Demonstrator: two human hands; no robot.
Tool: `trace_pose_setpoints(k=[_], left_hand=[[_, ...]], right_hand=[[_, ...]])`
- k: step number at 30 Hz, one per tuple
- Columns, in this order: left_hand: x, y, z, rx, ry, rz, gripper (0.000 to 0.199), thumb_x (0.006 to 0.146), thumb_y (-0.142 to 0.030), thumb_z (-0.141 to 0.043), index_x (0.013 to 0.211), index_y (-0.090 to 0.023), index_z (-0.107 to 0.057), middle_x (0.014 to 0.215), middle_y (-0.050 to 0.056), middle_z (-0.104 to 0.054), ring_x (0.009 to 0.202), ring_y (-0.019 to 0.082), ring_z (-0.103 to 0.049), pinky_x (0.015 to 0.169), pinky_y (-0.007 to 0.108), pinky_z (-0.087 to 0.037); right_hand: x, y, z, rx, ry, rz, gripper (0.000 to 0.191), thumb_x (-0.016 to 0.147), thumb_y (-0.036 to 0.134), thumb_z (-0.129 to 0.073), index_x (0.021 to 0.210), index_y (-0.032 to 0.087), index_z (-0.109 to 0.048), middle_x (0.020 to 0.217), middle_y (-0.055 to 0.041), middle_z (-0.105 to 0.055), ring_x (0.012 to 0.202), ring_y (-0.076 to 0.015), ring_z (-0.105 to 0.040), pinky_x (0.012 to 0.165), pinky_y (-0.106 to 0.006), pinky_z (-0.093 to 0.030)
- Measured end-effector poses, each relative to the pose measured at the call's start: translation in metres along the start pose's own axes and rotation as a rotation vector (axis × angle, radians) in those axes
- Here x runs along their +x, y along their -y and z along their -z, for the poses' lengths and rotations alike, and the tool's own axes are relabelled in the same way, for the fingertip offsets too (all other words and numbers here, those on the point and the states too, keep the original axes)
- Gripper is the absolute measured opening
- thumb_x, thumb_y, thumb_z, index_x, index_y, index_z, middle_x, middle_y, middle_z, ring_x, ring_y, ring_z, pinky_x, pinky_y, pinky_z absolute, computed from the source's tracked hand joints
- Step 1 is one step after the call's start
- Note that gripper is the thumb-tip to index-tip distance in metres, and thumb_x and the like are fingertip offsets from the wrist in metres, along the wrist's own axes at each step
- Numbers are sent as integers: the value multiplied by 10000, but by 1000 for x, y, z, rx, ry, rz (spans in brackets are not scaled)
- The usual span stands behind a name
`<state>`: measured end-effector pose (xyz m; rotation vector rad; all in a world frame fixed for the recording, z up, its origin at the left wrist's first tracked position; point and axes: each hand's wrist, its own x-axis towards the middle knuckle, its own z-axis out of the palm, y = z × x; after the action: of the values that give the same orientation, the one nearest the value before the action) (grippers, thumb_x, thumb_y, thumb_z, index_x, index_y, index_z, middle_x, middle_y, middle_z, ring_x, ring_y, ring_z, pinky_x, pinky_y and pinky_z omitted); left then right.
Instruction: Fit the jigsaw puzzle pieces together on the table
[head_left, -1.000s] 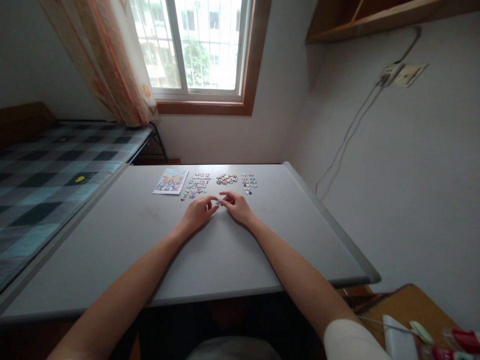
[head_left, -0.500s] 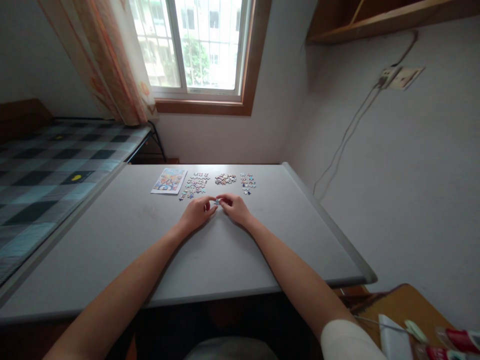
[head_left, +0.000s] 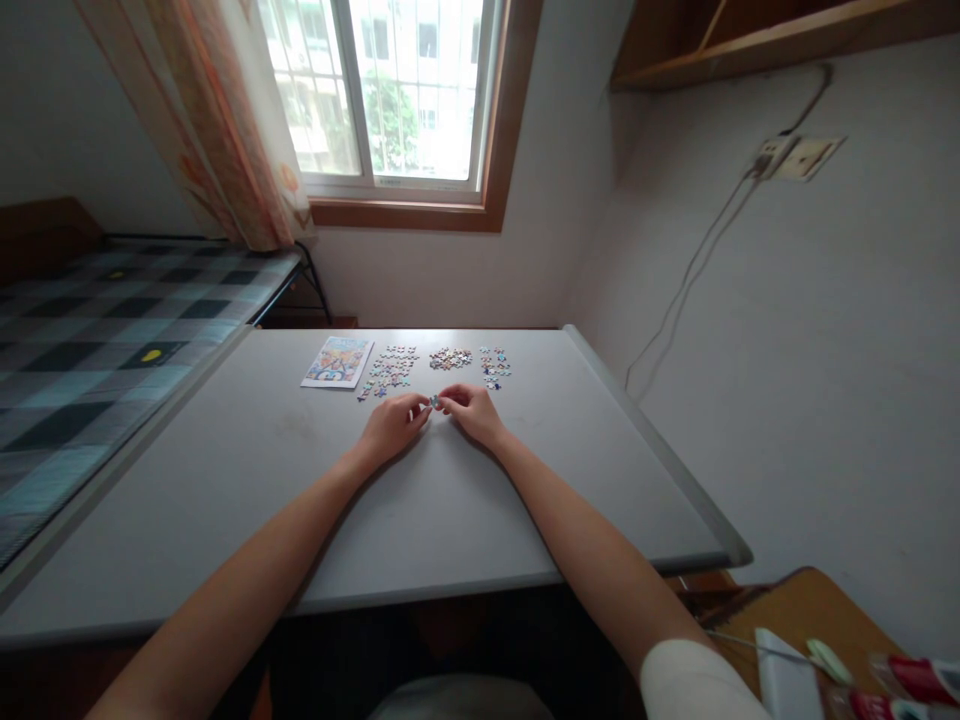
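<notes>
Between my two hands, just above the grey-white table (head_left: 450, 500), is a small puzzle piece (head_left: 434, 401). My left hand (head_left: 396, 422) pinches its left side with the fingertips, and my right hand (head_left: 471, 411) grips it from the right. Beyond my left hand lie spread puzzle pieces (head_left: 390, 370) in loose rows. A heap of pieces (head_left: 451, 358) sits past the hands, with a smaller group of pieces (head_left: 494, 365) to its right. The printed picture sheet (head_left: 337, 362) lies flat at the left of the pieces.
A bed with a checked cover (head_left: 150, 320) stands left of the table. At the lower right is a wooden stool (head_left: 840, 610) with a white object and red-labelled bottles. A cable (head_left: 682, 290) hangs down the right wall, below a wooden shelf (head_left: 780, 45).
The piece between my fingertips has turned and risen slightly. The fingers of my right hand have shifted up a little, and my left fingertips have drawn closer together.
</notes>
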<state>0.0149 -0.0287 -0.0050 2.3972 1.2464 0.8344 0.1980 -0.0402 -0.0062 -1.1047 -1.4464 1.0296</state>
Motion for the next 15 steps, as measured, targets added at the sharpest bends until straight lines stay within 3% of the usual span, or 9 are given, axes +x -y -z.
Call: trace_pose_setpoints(k=[15], left_hand=[[0, -4, 1, 36, -7, 28, 234, 887, -332, -507, 899, -188, -691, 727, 20, -672, 589, 126, -548, 609, 241, -399]], right_hand=[[-3, 2, 0, -247, 26, 27, 128, 791, 245, -569, 851, 149, -629, 712, -14, -691, 643, -102, -605, 648, -228, -445]])
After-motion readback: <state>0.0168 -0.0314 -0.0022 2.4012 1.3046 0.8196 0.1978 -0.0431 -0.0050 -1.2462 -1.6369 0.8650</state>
